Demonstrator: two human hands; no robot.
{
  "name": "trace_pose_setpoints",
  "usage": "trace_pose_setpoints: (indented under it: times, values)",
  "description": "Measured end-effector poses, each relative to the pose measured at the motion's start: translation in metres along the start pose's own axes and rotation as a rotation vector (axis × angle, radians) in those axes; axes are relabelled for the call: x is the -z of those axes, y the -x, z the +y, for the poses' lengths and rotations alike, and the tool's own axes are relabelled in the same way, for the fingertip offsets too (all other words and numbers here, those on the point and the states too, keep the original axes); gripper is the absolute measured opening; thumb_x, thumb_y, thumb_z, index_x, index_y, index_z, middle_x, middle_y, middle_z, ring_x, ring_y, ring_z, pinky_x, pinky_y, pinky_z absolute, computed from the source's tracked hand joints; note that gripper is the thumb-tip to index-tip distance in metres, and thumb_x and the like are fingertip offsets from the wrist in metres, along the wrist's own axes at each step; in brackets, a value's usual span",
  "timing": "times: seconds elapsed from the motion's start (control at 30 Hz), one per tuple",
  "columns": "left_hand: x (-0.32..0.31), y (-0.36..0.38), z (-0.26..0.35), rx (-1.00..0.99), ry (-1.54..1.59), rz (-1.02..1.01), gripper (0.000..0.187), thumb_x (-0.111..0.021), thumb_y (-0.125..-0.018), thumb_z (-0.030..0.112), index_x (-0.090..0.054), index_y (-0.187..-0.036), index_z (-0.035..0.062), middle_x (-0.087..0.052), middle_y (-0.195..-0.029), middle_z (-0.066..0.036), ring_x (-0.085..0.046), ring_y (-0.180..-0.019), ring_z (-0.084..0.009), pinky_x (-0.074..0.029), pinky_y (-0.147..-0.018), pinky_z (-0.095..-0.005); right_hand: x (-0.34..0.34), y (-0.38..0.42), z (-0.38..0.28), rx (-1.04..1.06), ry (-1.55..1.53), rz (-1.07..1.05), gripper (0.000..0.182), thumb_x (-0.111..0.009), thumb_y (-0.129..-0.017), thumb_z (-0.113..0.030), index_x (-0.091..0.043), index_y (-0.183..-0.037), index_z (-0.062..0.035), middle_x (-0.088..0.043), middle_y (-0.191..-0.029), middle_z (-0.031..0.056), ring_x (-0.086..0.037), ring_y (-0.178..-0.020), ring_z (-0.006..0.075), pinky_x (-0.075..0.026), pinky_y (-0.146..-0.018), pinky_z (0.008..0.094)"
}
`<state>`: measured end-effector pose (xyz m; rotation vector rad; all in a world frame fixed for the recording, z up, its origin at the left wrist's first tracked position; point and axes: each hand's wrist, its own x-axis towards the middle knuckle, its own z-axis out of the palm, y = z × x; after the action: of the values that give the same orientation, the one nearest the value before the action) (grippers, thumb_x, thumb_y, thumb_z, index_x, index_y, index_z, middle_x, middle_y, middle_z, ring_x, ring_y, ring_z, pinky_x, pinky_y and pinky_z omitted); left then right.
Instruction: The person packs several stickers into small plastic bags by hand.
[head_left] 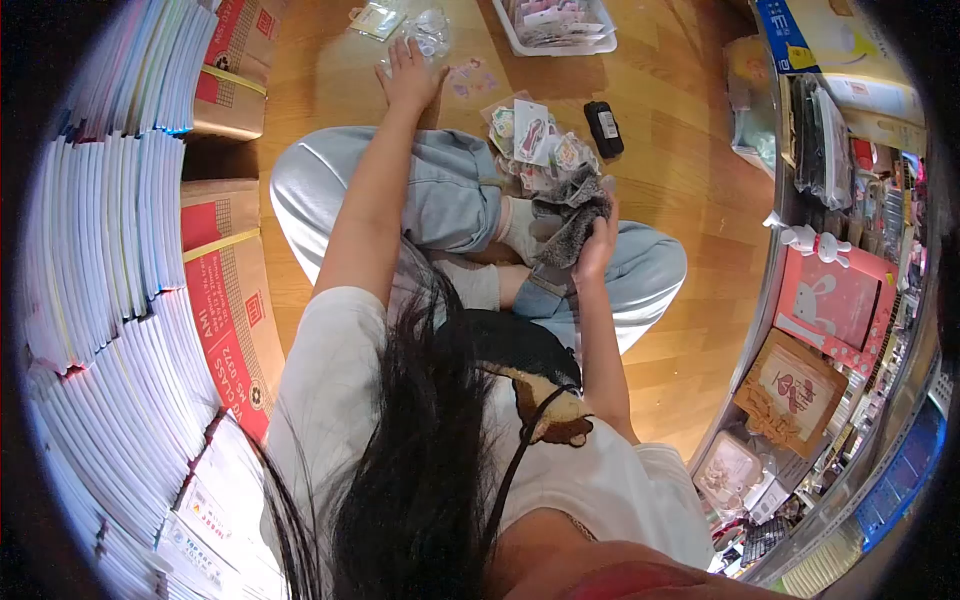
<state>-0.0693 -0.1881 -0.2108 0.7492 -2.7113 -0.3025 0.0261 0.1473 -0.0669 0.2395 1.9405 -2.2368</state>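
My left hand (408, 82) is stretched out on the wooden floor, fingers spread, at the edge of some clear plastic packaging (430, 35). Just right of it lies a sheet of small purple stickers (471, 78). My right hand (598, 245) holds a crumpled dark grey cloth (570, 222) above my crossed legs, near my sock. Beyond the cloth is a loose pile of stickers (570, 155) with a white card (533, 132) on top. A black object with a white label (604, 129) lies right of the pile.
A white tray (612, 42) of packaged items stands at the top. Stacked books (100, 230) and red-and-brown cartons (232, 290) line the left side. On the right, a shelf holds a pink rabbit frame (835, 300), a brown frame (790, 392) and packaged goods.
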Motion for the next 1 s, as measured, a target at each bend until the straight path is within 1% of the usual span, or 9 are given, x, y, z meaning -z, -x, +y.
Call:
trace_pose_setpoints:
  times: [0.17,0.33,0.4,0.47,0.57,0.7,0.83,0.87,1.0]
  values:
    - [0.016,-0.004,0.003,-0.005,-0.036,-0.11,0.055,-0.037,-0.088,0.042,-0.035,-0.131,0.0069,-0.032,-0.136,-0.019,-0.037,-0.121,-0.0337,-0.024,-0.098,-0.0555,0.0,0.004,-0.002,-0.098,-0.273,-0.017,0.048,-0.032,-0.074,-0.005,-0.044,-0.12,-0.0042,-0.047,-0.116,0.0116,-0.044,-0.107,0.0221,-0.033,-0.095,0.0317]
    - [0.047,-0.019,-0.003,0.221,0.554,-0.234,0.046,-0.038,-0.087,0.031,-0.041,-0.126,0.0049,-0.046,-0.122,-0.02,-0.043,-0.113,-0.0373,-0.034,-0.09,-0.0549,0.003,0.005,-0.009,-0.118,-0.414,-0.035,0.037,-0.037,-0.085,-0.014,-0.043,-0.121,-0.0042,-0.047,-0.116,0.0106,-0.044,-0.108,0.0222,-0.032,-0.095,0.032]
    - [0.056,-0.019,-0.004,0.45,1.066,-0.243,0.042,-0.037,-0.086,0.027,-0.045,-0.121,0.0052,-0.05,-0.117,-0.018,-0.046,-0.11,-0.0366,-0.038,-0.088,-0.0546,0.0,0.004,-0.011,-0.133,-0.389,0.017,0.035,-0.04,-0.091,-0.02,-0.043,-0.121,-0.0039,-0.047,-0.116,0.0098,-0.044,-0.107,0.021,-0.031,-0.095,0.0314]
    - [0.093,0.0,0.01,0.789,1.911,-0.189,0.036,-0.038,-0.084,0.025,-0.049,-0.112,0.0058,-0.053,-0.112,-0.016,-0.049,-0.106,-0.0345,-0.041,-0.086,-0.0543,-0.001,0.002,-0.019,-0.012,-0.218,0.008,0.034,-0.04,-0.092,-0.025,-0.043,-0.119,-0.0041,-0.047,-0.114,0.009,-0.043,-0.105,0.0189,-0.031,-0.094,0.0306]
    - [0.131,0.031,0.022,0.668,2.262,-0.303,0.025,-0.038,-0.084,0.024,-0.05,-0.097,0.0067,-0.054,-0.107,-0.012,-0.052,-0.101,-0.0312,-0.043,-0.088,-0.0534,-0.019,0.012,-0.051,0.181,-0.091,-0.029,0.031,-0.041,-0.093,-0.025,-0.044,-0.116,-0.0038,-0.048,-0.111,0.0082,-0.044,-0.102,0.0165,-0.031,-0.093,0.0291]
    - [0.197,0.082,0.091,0.611,2.379,-0.393,0.025,-0.038,-0.084,0.022,-0.049,-0.099,0.0051,-0.055,-0.101,-0.011,-0.053,-0.095,-0.0289,-0.044,-0.09,-0.05,-0.046,0.02,-0.084,0.358,0.142,-0.029,0.027,-0.042,-0.093,-0.022,-0.046,-0.112,-0.0022,-0.05,-0.107,0.0071,-0.045,-0.099,0.0153,-0.032,-0.091,0.0283]
    - [0.223,0.131,0.154,0.561,2.324,-0.517,0.032,-0.038,-0.089,0.023,-0.048,-0.111,0.0027,-0.055,-0.107,-0.011,-0.054,-0.099,-0.0234,-0.044,-0.09,-0.0407,-0.073,0.018,-0.082,0.852,0.645,-0.114,0.018,-0.06,-0.078,-0.014,-0.059,-0.095,-0.01,-0.052,-0.1,0.0124,-0.051,-0.094,0.0274,-0.042,-0.081,0.0336]
    - [0.23,0.142,0.167,0.503,2.308,-0.538,0.034,-0.038,-0.09,0.024,-0.047,-0.114,0.0019,-0.054,-0.111,-0.011,-0.053,-0.102,-0.0223,-0.042,-0.091,-0.0387,-0.086,0.028,-0.089,0.856,0.651,-0.017,0.016,-0.062,-0.077,-0.015,-0.059,-0.092,-0.0094,-0.05,-0.089,0.0124,-0.053,-0.084,0.0293,-0.043,-0.077,0.0354]
    - [0.23,0.165,0.189,0.395,1.983,-0.409,0.045,-0.035,-0.094,0.037,-0.045,-0.118,0.0003,-0.052,-0.116,-0.008,-0.051,-0.105,-0.0182,-0.04,-0.091,-0.032,-0.085,0.009,-0.107,0.844,0.757,0.249,0.016,-0.062,-0.077,-0.019,-0.058,-0.087,-0.0074,-0.051,-0.086,0.0107,-0.054,-0.069,0.0278,-0.044,-0.064,0.0342]
